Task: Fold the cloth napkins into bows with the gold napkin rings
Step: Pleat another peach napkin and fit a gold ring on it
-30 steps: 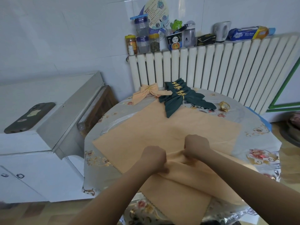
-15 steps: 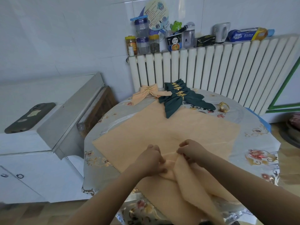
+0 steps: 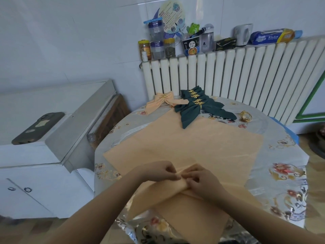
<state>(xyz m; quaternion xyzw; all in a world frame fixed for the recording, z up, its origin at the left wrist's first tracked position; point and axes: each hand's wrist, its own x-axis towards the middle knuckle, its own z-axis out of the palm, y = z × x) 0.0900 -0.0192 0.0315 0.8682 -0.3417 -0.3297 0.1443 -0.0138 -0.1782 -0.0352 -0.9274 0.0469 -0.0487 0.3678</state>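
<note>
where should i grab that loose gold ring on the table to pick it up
Pinch the gold napkin ring across its band from above, one finger going inside the hoop. It seems to lie flat on the tablecloth, apart from the green bows, so the top is free. Either hand must first let go of the peach napkin.

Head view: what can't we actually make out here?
- Peach napkin: its near end hangs past the table edge and the frame bottom; the pinched pleats lie under the left hand and right hand.
- Green bows: overlapped, so the count is uncertain.
- Loose gold rings: too small to count.
- Jar labels on the radiator: too small to read.
</note>
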